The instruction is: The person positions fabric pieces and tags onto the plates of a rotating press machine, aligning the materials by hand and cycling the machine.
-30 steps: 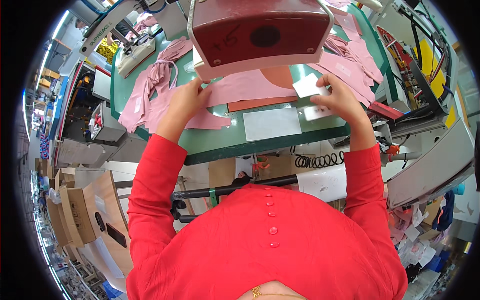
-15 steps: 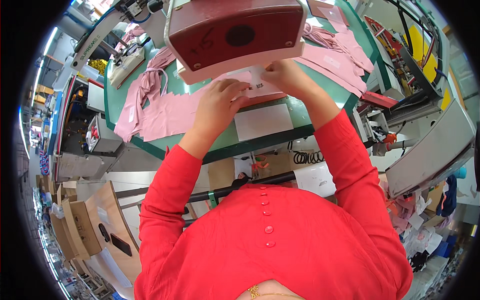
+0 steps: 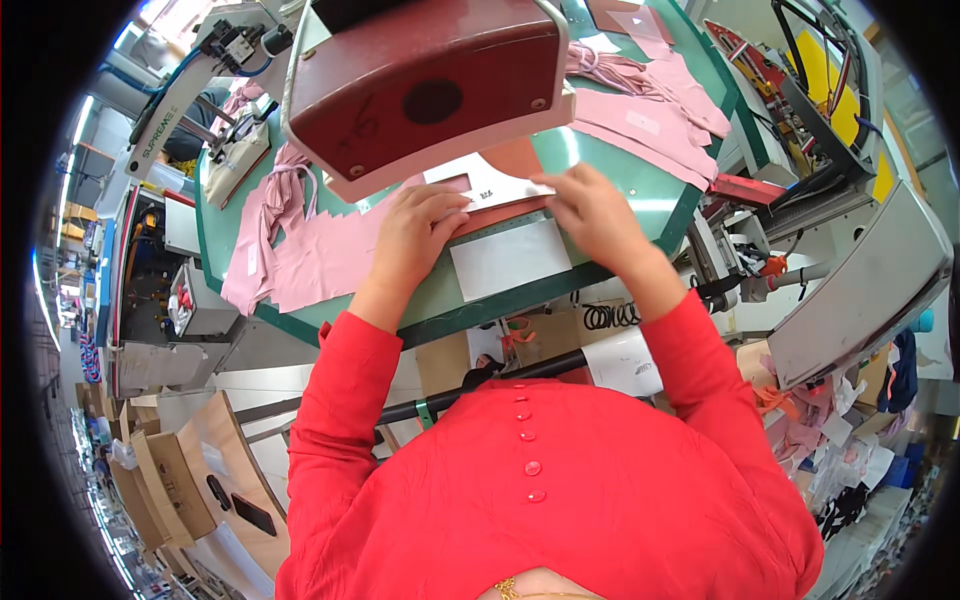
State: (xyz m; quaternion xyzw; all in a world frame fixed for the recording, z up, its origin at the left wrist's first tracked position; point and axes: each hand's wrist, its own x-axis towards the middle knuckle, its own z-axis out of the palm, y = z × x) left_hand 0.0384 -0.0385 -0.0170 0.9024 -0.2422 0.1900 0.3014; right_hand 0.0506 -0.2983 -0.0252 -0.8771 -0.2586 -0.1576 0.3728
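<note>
A white flat template (image 3: 500,185) with a rectangular cutout and small dark markings lies over a reddish-brown pad (image 3: 515,157) below the machine head. My left hand (image 3: 412,238) has its bent fingers over the template's left end, thumb at the near edge. At the other end, my right hand (image 3: 600,215) pinches the template's corner between thumb and fingers. Pink fabric (image 3: 330,240) spreads out beside my left hand and runs up toward the template. Close in front of the pad lies a white rectangular sheet (image 3: 510,260) on the green table (image 3: 620,185).
The bulky red machine head (image 3: 430,100) hangs just above my hands. More pink pieces (image 3: 640,128) lie at the far right, a gathered pink bundle (image 3: 290,190) at the left. A grey machine arm (image 3: 165,130) stands at the far left. A phone (image 3: 253,513) rests on a wooden board at lower left.
My right hand has come out from beneath the machine head, toward me and slightly right. More of the template and pad now shows. The machine head appears farther left.
</note>
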